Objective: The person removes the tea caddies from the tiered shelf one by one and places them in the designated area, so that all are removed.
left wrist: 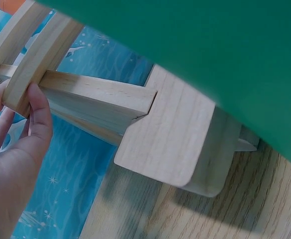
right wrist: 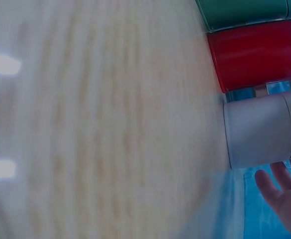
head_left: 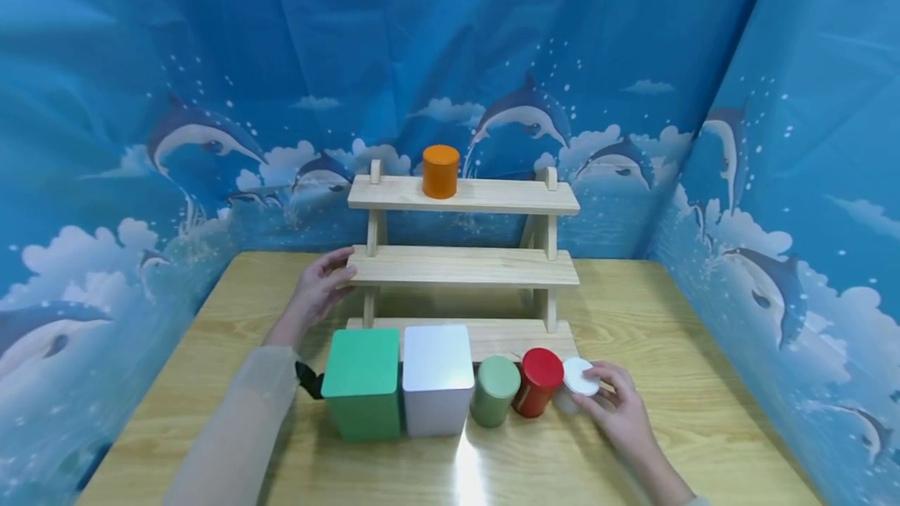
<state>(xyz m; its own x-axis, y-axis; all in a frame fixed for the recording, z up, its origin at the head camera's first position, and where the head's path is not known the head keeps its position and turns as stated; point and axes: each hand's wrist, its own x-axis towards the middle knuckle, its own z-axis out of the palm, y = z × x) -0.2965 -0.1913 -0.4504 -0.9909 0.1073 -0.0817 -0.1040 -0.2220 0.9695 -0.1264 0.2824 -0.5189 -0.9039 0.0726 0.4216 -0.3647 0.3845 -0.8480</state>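
Note:
My left hand pinches the left end of the middle board of a three-tier wooden shelf; the left wrist view shows thumb and fingers on either side of the board. With thumb and fingers, my right hand holds a small white canister by its lid. That canister stands on the table at the right end of a row. Beside it come a red canister, a light green canister, a white box and a green box. An orange canister stands on the top board.
The wooden table backs onto a blue dolphin-print curtain, which also runs along both sides. The row of boxes and canisters stands in front of the shelf and partly hides its lowest board.

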